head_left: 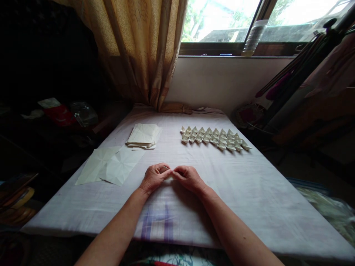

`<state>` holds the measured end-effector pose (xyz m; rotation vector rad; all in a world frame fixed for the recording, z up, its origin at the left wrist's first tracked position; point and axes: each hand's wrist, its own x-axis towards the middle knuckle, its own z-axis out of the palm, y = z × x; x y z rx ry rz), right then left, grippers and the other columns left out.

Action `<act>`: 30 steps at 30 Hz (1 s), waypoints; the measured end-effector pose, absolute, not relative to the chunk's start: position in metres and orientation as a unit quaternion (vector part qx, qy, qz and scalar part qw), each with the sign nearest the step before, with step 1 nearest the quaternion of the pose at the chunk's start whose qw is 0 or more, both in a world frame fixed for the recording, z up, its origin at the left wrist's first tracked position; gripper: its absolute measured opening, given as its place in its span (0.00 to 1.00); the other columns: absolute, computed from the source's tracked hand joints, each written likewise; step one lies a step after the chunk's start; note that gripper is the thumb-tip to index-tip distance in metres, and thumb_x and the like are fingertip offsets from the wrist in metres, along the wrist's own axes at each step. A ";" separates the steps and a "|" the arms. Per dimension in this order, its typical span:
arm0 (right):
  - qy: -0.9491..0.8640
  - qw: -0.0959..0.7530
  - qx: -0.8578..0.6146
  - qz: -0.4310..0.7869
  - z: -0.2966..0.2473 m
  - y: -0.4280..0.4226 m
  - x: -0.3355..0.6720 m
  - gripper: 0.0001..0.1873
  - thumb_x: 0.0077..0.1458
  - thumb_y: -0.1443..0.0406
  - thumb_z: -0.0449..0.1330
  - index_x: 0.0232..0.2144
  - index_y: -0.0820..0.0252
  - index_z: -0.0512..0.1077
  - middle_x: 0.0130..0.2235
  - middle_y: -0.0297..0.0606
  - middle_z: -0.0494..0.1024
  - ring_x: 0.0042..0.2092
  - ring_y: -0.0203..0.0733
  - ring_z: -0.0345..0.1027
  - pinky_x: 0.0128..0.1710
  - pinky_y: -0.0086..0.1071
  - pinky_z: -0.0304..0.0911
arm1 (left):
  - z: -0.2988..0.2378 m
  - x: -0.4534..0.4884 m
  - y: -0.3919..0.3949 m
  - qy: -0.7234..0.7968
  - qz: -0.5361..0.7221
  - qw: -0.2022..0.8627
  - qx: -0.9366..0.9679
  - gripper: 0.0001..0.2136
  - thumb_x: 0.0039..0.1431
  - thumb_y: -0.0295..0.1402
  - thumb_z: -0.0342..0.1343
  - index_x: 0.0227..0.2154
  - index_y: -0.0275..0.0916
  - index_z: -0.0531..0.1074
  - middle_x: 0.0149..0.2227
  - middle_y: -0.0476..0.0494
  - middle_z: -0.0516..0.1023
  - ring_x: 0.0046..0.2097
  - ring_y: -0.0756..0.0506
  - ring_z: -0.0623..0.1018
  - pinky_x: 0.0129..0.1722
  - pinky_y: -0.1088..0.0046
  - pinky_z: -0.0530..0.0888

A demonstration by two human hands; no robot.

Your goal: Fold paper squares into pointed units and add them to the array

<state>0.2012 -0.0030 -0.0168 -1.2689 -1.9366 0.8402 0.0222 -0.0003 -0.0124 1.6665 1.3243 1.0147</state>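
Over the middle of the table, my left hand (156, 176) and my right hand (188, 177) meet at the fingertips, both closed in a pinch. Between them is a small piece of pale paper (168, 178), mostly hidden by the fingers, so its folded shape cannot be made out. Ahead and to the right stand several small folded paper boats (215, 137) in close rows. A stack of square paper sheets (142, 134) lies ahead and to the left. Nearer to my left hand, two creased paper sheets (122, 165) lie flat and overlap.
A pale cloth covers the table (249, 207). Behind it hang a golden curtain (138, 48) and a window with a plastic bottle (254, 38) on its sill. A glass jar (84, 113) and a red packet (58, 112) are at the left, beyond the table edge.
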 end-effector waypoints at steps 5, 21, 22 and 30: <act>-0.710 0.366 -0.496 0.339 -0.019 0.006 0.211 0.13 0.52 0.59 0.56 0.22 0.58 0.72 0.22 0.32 0.72 0.25 0.34 0.61 0.28 0.27 0.55 | -0.013 0.016 0.008 0.523 0.457 0.394 0.602 0.15 0.47 0.45 0.62 0.30 0.38 0.75 0.27 0.49 0.77 0.30 0.50 0.74 0.32 0.77 0.70; -0.598 0.421 -0.513 0.449 -0.020 0.012 0.212 0.12 0.44 0.58 0.56 0.17 0.58 0.68 0.17 0.28 0.67 0.20 0.32 0.57 0.22 0.26 0.53 | -0.016 0.021 0.011 0.534 0.497 0.423 0.538 0.16 0.46 0.46 0.60 0.31 0.39 0.69 0.23 0.51 0.76 0.23 0.48 0.77 0.18 0.80 0.67; -0.592 0.421 -0.514 0.456 -0.020 0.012 0.211 0.11 0.44 0.59 0.56 0.17 0.58 0.69 0.16 0.28 0.67 0.20 0.31 0.57 0.22 0.26 0.53 | -0.017 0.021 0.011 0.533 0.501 0.413 0.542 0.16 0.46 0.46 0.60 0.30 0.39 0.69 0.23 0.51 0.76 0.23 0.49 0.77 0.19 0.79 0.68; -0.545 0.437 -0.515 0.497 -0.017 0.012 0.211 0.08 0.43 0.61 0.58 0.18 0.59 0.70 0.17 0.29 0.71 0.18 0.30 0.58 0.20 0.24 0.54 | -0.023 0.017 0.007 0.536 0.495 0.316 0.607 0.08 0.50 0.40 0.58 0.29 0.41 0.74 0.25 0.50 0.79 0.25 0.49 0.77 0.27 0.77 0.72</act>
